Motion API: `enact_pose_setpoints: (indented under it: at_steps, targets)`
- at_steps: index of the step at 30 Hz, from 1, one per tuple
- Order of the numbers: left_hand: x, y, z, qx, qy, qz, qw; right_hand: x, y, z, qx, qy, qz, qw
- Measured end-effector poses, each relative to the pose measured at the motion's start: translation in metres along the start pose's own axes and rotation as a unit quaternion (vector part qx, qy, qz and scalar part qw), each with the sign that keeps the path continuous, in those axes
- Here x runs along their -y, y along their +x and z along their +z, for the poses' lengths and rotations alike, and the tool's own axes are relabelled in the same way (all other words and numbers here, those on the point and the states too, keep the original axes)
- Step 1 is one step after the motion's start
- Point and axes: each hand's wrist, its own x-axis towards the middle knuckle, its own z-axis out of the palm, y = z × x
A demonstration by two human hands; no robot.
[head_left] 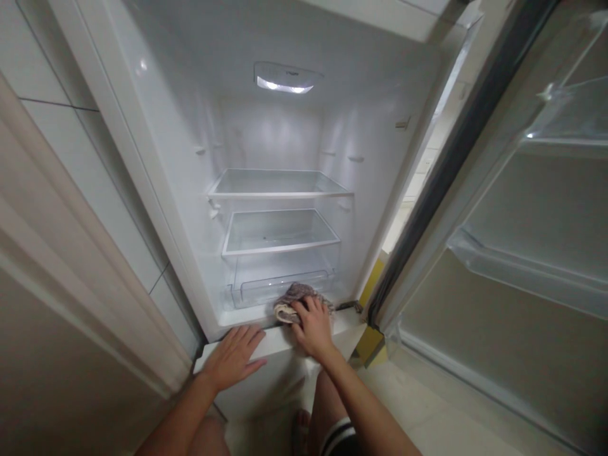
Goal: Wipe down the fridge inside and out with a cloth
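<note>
An open fridge [175, 190] stands before me with its inside lamp lit. My right hand [313, 326] grips a crumpled grey-brown and cream cloth [298, 296] at the front lip of the fridge floor. The cloth lies against the front of the clear drawer [266, 290] at the bottom. Palm down, with fingers stretched out, my left hand [235, 358] rests on the top edge of the white lower door [280, 341]. Nothing is in it.
Two glass shelves [280, 194] with white rims sit above the drawer. To the right, the fridge door [532, 234] hangs wide open with clear racks [527, 272] and a dark seal. A pale door frame [80, 209] and tiled wall stand close on the left.
</note>
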Motion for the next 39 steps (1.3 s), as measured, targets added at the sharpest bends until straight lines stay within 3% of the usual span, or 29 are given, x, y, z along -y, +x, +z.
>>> enact_pose_setpoints:
  at_steps: [3,5,8,11,15,17,19,22,23,25,29,34,36,39]
  targets:
    - [-0.001,0.0,0.002,-0.063,0.026,0.009,0.998,-0.043,-0.01,-0.011,-0.067,-0.024,0.136,0.988]
    - [0.0,0.001,0.004,-0.128,0.041,0.029,0.991,-0.053,-0.013,-0.01,-0.093,-0.022,0.155,0.983]
    - [0.001,0.005,0.005,-0.178,0.07,0.048,0.98,-0.039,-0.011,-0.003,-0.132,0.065,0.099,0.984]
    - [0.004,0.007,0.006,-0.169,0.096,0.038,0.98,-0.014,0.0,-0.008,-0.225,0.192,0.028,0.955]
    - [0.006,0.006,0.01,-0.162,0.088,0.032,0.982,0.004,0.038,-0.051,-0.421,0.173,-0.044,0.889]
    - [0.007,0.005,0.011,-0.161,0.08,0.027,0.983,0.006,0.069,-0.078,-0.457,0.12,-0.091,0.877]
    - [0.007,0.006,0.01,-0.158,0.076,0.023,0.984,0.007,0.104,-0.098,-0.39,0.07,-0.114,0.911]
    - [0.006,0.006,0.008,-0.15,0.072,0.017,0.986,0.01,0.154,-0.108,-0.139,-0.006,-0.091,0.986]
    - [0.006,0.006,0.008,-0.147,0.07,0.014,0.987,0.01,0.168,-0.107,-0.066,-0.032,-0.081,0.994]
    - [0.006,0.006,0.008,-0.143,0.066,0.01,0.988,0.01,0.192,-0.102,0.02,-0.066,-0.075,0.995]
    - [0.005,0.005,0.012,-0.124,0.057,0.003,0.991,0.004,0.237,-0.097,0.086,-0.081,-0.072,0.99]
    - [0.005,0.006,0.02,-0.065,0.029,-0.011,0.997,0.007,0.308,-0.088,0.096,-0.095,-0.016,0.991]
    - [0.006,0.007,0.024,-0.035,0.012,-0.02,0.999,0.024,0.335,-0.074,0.1,-0.097,-0.008,0.99]
    - [0.006,0.01,0.026,0.005,-0.018,-0.028,0.999,0.072,0.366,-0.044,0.105,-0.094,-0.038,0.989]
